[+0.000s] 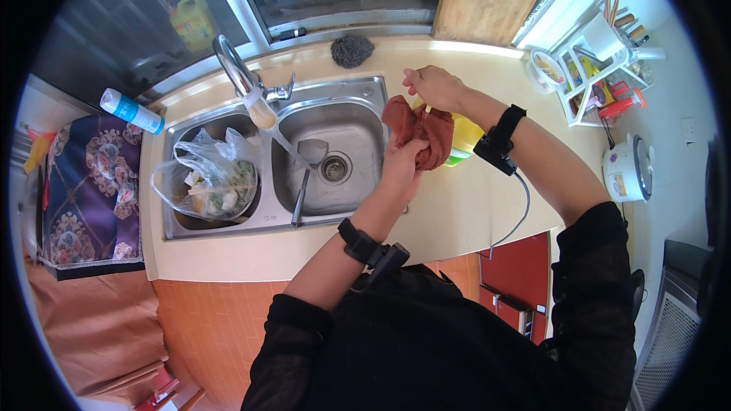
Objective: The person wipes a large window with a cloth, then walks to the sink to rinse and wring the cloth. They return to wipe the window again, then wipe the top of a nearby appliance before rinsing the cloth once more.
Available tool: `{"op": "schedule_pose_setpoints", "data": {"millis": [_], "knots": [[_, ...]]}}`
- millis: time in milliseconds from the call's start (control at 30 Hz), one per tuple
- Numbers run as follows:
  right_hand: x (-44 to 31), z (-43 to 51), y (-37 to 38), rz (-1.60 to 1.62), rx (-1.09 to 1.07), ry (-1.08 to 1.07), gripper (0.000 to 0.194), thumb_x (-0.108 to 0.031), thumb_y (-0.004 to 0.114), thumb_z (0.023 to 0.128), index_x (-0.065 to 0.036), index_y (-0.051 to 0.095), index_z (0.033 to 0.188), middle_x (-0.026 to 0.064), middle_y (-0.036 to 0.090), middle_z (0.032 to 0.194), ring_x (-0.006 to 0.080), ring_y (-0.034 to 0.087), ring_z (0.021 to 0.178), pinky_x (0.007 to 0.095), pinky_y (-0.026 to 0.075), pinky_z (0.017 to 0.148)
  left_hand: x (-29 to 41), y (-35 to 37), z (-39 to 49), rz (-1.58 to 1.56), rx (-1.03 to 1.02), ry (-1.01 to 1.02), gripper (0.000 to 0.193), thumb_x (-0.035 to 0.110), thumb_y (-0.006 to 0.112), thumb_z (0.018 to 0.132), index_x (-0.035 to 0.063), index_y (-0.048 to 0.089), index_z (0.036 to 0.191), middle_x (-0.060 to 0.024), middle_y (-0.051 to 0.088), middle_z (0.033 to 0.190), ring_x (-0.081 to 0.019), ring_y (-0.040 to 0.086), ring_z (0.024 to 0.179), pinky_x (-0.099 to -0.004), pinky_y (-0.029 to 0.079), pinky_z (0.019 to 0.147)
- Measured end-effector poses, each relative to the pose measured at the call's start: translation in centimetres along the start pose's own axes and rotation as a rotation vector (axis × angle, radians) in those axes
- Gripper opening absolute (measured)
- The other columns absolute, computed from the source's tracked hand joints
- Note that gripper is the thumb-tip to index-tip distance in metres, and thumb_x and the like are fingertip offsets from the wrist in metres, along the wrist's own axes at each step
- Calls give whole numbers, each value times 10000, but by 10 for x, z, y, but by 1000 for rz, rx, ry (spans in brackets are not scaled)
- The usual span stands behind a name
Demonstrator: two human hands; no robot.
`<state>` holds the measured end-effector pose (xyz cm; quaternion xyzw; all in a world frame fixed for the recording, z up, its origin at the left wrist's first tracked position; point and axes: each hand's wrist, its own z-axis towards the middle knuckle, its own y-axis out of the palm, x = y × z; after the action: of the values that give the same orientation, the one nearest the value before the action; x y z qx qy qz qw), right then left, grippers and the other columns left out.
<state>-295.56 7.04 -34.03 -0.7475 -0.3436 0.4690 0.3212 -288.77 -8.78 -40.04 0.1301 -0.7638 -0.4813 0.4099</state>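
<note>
My left hand (pixel 402 165) grips a reddish-brown cloth (pixel 428 134) beside the right rim of the steel double sink (pixel 379 97). Above the cloth is my right hand (pixel 437 88), its fingers bent; whether it holds anything is unclear. Partly hidden behind the cloth and my right forearm stands a yellow and green container (pixel 465 137). Water runs from the chrome faucet (pixel 234 65) into the right basin, where a long-handled utensil (pixel 301 197) leans over the front rim near the drain (pixel 334 167).
A clear plastic bag of food scraps (pixel 220 188) fills the left basin. Around the counter are a blue-white bottle (pixel 131 111), a grey scouring pad (pixel 352 51), a white bowl (pixel 546 70), a white rack (pixel 594 77) and a white electric cooker (pixel 627 168). A cable hangs from my right wrist.
</note>
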Motion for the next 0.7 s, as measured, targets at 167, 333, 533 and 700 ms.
{"op": "schedule_pose_setpoints", "data": {"millis": [167,333,533,700], "knots": [[1,1,6,-51,9,50,560,-461,264,996,-93,668,1122,132,637,1189,333,563,1145,460,375,1015,5,-8,-1,-240,-115,-73,469,257,436,981,46,369,1394,-76,492,1336,-205,501,1219,-369,420,1027],[0,3,-5,-27,-5,3,593,-471,273,991,-40,670,1081,163,664,1088,355,589,1064,430,406,972,2,-25,5,-185,107,-105,456,359,405,1006,64,403,1354,-98,501,1350,-220,504,1229,-408,406,1041],[0,3,-18,18,-57,-98,610,-478,285,990,-6,665,1060,169,678,975,342,604,956,394,432,923,-7,-24,11,257,174,63,470,96,604,906,40,425,1337,-101,538,1277,-204,547,1159,-351,466,976],[-1,3,-10,-80,-35,-105,566,-447,278,996,-36,642,1137,138,678,1043,290,604,994,374,425,948,-2,-16,10,281,113,113,597,-5,637,826,12,374,1362,-87,530,1252,-196,538,1157,-330,449,984]]}}
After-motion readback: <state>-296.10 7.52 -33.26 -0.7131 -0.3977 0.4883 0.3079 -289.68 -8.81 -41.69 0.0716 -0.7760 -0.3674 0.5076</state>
